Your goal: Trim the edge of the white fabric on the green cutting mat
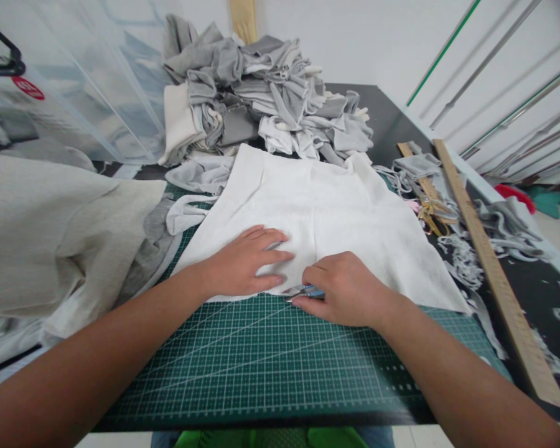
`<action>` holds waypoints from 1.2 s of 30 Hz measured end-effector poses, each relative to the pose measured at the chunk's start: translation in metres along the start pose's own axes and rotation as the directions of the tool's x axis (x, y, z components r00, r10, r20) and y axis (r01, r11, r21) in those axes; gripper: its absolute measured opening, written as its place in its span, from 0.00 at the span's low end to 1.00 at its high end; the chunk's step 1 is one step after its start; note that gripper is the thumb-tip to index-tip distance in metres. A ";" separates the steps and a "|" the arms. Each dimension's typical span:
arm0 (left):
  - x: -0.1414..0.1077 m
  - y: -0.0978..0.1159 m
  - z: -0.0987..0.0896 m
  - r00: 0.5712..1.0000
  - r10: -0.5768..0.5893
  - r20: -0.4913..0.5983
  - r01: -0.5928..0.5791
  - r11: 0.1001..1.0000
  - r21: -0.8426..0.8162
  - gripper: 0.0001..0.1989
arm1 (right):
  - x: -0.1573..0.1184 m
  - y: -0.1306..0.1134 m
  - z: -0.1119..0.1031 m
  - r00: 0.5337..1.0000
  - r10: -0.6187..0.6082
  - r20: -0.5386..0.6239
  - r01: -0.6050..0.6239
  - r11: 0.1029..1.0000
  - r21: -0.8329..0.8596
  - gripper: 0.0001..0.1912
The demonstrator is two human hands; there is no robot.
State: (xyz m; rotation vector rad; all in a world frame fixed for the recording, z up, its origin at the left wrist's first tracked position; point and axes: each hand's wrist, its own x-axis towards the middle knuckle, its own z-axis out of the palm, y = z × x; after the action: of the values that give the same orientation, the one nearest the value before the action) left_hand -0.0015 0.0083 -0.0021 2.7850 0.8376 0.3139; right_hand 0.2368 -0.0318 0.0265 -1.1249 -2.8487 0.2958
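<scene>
Left hand (247,261) flat, palm down, fingers spread a little apart, pressing the near edge of a white square sheet of knit fabric (317,211). Right hand (343,287) just at its 3 o'clock, fingers curled together and clamped on a small blue-handled metal snipper (304,291), tip pointing toward 9 o'clock at the fabric's near hem. Fabric lies at the 12 o'clock end of a dark green gridded cutting mat (270,361). Heap of grey and white cloth offcuts (261,87) at 12 o'clock beyond it. Beige folded cloth (51,230) at 9 o'clock. Long wooden ruler (490,261) at 3 o'clock, brass-coloured scissors (432,214) just beside it.
</scene>
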 end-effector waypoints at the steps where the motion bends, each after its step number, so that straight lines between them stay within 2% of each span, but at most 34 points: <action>1: 0.000 0.000 0.000 1.000 0.000 -0.002 0.000 1.000 -0.001 0.23 | 0.000 0.000 0.000 1.000 0.001 0.000 -0.001 1.000 0.004 0.16; 17: -0.001 0.001 0.001 1.000 0.002 -0.012 -0.002 1.000 -0.007 0.23 | -0.001 -0.004 0.000 0.999 -0.034 0.035 0.034 0.999 0.021 0.18; 36: 0.000 -0.001 0.002 1.000 0.007 -0.029 -0.007 1.000 -0.024 0.23 | 0.003 -0.009 0.007 0.999 -0.045 0.004 0.045 0.998 0.045 0.18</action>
State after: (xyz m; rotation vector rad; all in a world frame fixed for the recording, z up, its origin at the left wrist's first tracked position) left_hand -0.0016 0.0088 -0.0047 2.7680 0.8253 0.3642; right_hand 0.2280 -0.0372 0.0217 -1.0520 -2.8520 0.3592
